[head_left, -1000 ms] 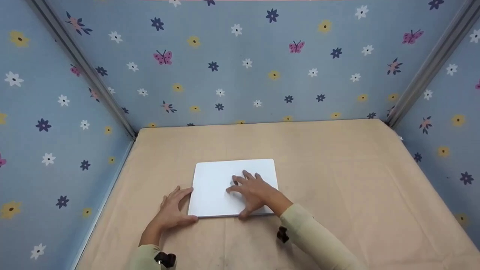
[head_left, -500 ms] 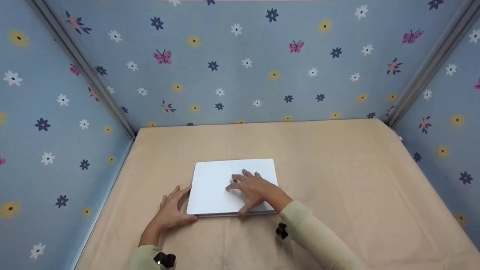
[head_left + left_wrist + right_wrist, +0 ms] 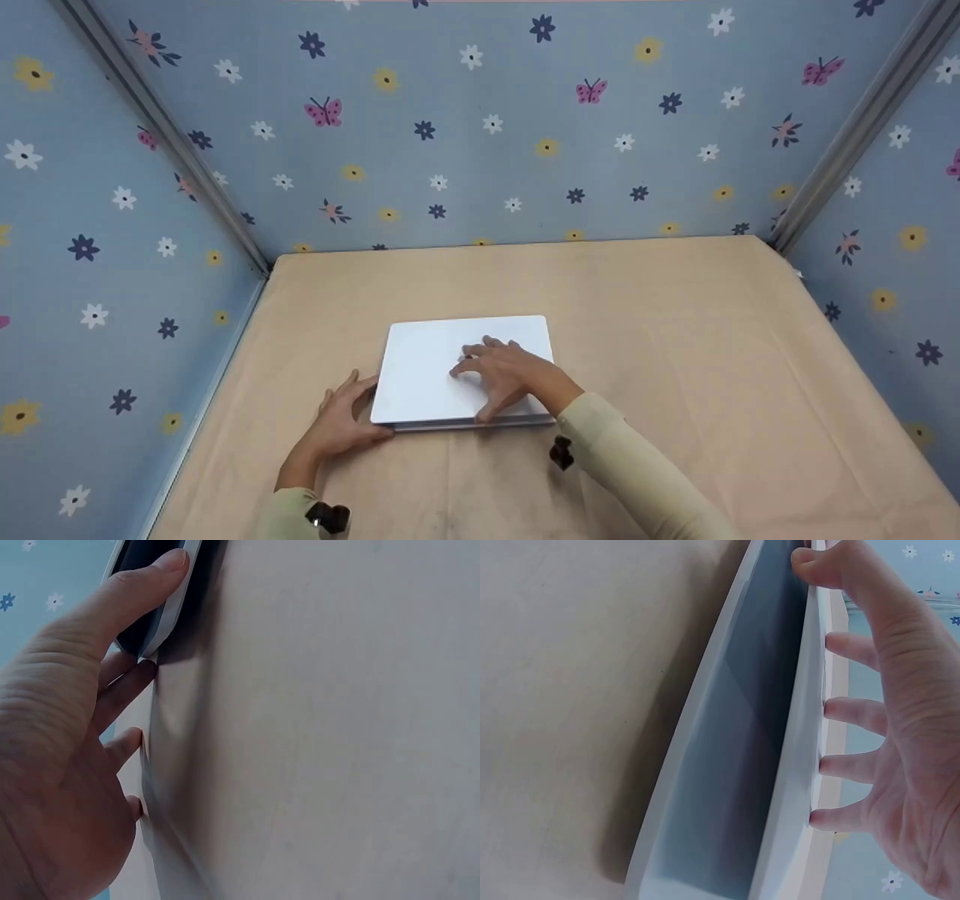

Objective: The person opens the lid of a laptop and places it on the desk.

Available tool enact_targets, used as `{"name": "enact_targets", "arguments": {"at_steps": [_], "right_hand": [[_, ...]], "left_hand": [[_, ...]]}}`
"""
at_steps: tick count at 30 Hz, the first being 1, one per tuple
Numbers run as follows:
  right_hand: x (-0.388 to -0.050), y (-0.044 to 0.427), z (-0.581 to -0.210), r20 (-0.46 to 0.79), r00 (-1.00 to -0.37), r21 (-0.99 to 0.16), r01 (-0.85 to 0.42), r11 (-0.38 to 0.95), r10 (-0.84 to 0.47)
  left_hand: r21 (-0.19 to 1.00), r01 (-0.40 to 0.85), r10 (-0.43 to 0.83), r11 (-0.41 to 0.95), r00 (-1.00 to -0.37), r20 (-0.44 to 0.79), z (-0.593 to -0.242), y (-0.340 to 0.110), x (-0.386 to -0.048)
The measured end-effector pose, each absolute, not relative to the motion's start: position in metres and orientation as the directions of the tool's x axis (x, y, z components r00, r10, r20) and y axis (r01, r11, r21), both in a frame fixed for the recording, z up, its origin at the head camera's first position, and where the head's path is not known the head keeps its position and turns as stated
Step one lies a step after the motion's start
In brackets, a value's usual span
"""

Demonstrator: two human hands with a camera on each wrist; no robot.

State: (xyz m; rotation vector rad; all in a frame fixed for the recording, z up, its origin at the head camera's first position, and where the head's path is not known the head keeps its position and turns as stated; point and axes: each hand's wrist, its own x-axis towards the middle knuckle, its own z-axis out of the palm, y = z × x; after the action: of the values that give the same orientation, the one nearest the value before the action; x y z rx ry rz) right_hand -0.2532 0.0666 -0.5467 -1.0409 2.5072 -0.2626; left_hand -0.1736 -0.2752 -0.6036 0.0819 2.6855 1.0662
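Note:
A white laptop (image 3: 420, 367) with rounded corners lies on the cloth-covered table, its lid tilted up slightly at the near edge. A dark gap between lid and base (image 3: 712, 765) shows in the right wrist view. My right hand (image 3: 510, 375) pinches the lid, the thumb under its front edge and the spread fingertips on top. They partly cover a small dark mark on the lid. At the front left corner my left hand (image 3: 341, 420) holds the base, thumb against the front edge and fingers by the left side. In the left wrist view that thumb (image 3: 146, 585) touches the base's rim.
Beige cloth (image 3: 675, 337) covers the table, with creases on the right. Blue flowered panels (image 3: 480, 112) enclose the back and both sides, with grey metal posts (image 3: 187, 172) at the corners. Small black devices (image 3: 328, 517) sit at both wrists.
The lid's near edge has risen with my right thumb, and the gap above the base has widened. My left hand has stayed at the corner.

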Motion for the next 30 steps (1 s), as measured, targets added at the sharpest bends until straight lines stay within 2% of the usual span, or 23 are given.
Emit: {"name": "enact_targets", "arguments": {"at_steps": [30], "right_hand": [[-0.2584,0.0650,-0.5410,-0.322,-0.632,-0.350,-0.613,0.708,-0.705]], "left_hand": [[0.705,-0.004,0.162,0.709,-0.972,-0.168,-0.6065,-0.2771,-0.1734]]}}
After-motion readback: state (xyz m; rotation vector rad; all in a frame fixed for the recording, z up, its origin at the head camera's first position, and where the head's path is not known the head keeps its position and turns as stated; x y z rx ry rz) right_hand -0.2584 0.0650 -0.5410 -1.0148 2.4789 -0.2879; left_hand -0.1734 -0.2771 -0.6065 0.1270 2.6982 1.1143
